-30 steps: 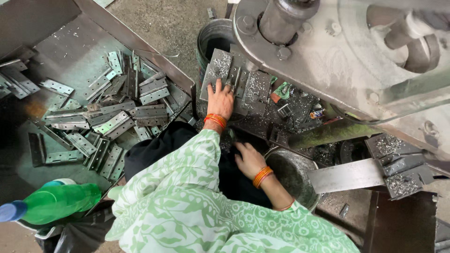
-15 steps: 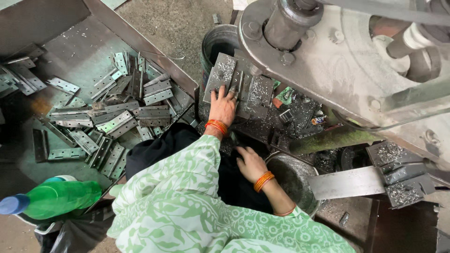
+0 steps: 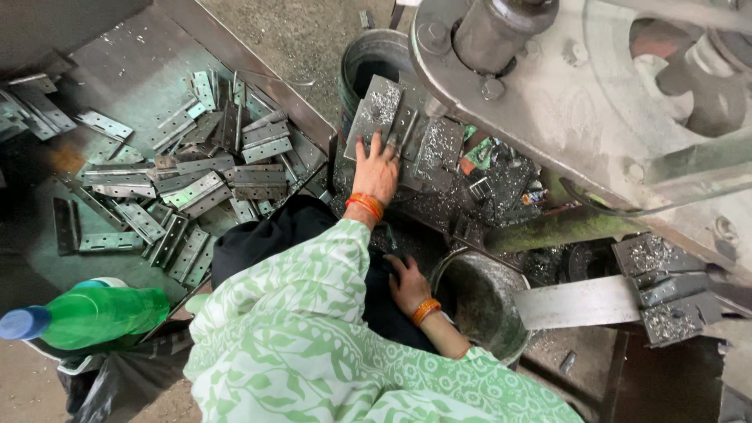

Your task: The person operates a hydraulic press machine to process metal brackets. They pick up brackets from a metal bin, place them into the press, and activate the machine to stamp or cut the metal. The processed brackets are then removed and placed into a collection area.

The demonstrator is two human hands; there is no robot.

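Note:
My left hand (image 3: 377, 171), with an orange bangle at the wrist, reaches up to the bed of a metal press. Its fingers lie spread on grey metal plates (image 3: 379, 110) dusted with shavings, and I cannot see any grip. My right hand (image 3: 409, 282), also with an orange bangle, rests lower on dark cloth in my lap. It sits just left of a round metal bowl (image 3: 479, 301), fingers loosely apart and holding nothing. Green patterned sleeves cover both arms.
A heap of flat hinge-like metal strips (image 3: 184, 184) fills a steel tray on the left. A green plastic bottle (image 3: 90, 315) lies at the lower left. The big press body (image 3: 595, 86) overhangs the top right, with a dark bucket (image 3: 368, 63) behind the plates and a flat steel bar (image 3: 580, 301) at right.
The view has shifted slightly. My left hand stays on the plates at the press, and my right hand stays by the bowl with barely any movement.

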